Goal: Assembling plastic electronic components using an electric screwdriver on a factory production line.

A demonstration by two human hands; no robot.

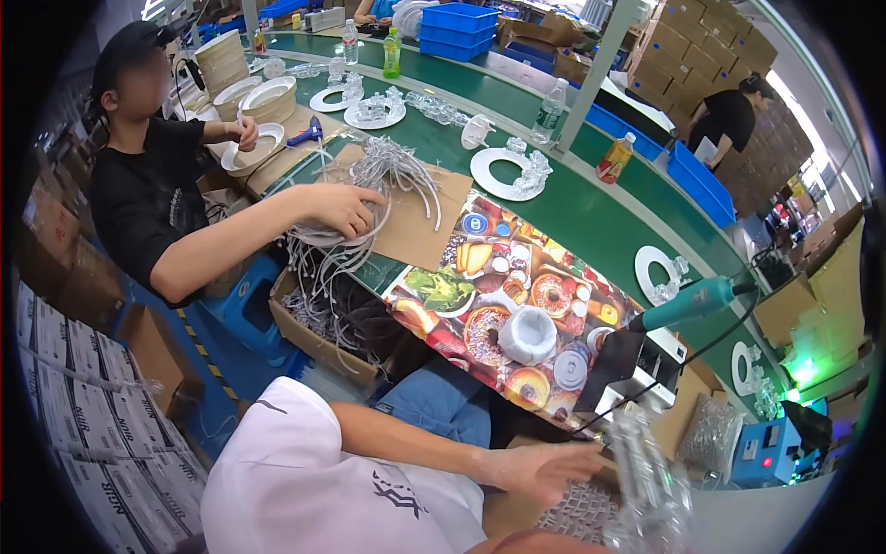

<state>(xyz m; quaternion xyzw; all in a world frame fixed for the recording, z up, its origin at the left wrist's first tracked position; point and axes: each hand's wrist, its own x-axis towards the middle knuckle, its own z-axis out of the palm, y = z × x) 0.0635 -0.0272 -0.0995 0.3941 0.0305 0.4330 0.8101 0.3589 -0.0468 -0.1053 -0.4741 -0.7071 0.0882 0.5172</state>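
My left hand [554, 473] reaches rightward in front of the table edge, its fingers stretched out and slightly blurred. Close to its fingertips is a clear ribbed plastic piece [651, 485], smeared by motion; I cannot see what supports it. Below the hand lie several clear plastic parts [577, 512] in a box. Only a strip of my right forearm [544, 543] shows at the lower edge; that hand is outside the picture. On the food-print table cover [434, 319] stands a white, round, wrapped roll [528, 334]. A teal hand tool [688, 305] hangs over a black-and-white device [637, 374].
A co-worker at the left rests a hand [346, 210] on white cables [392, 166]. Behind the table a green conveyor [425, 92] carries white rings [508, 174] with clear parts, and bottles. A blue box-shaped machine [764, 452] stands right; a cable-filled carton [318, 342] sits under the table.
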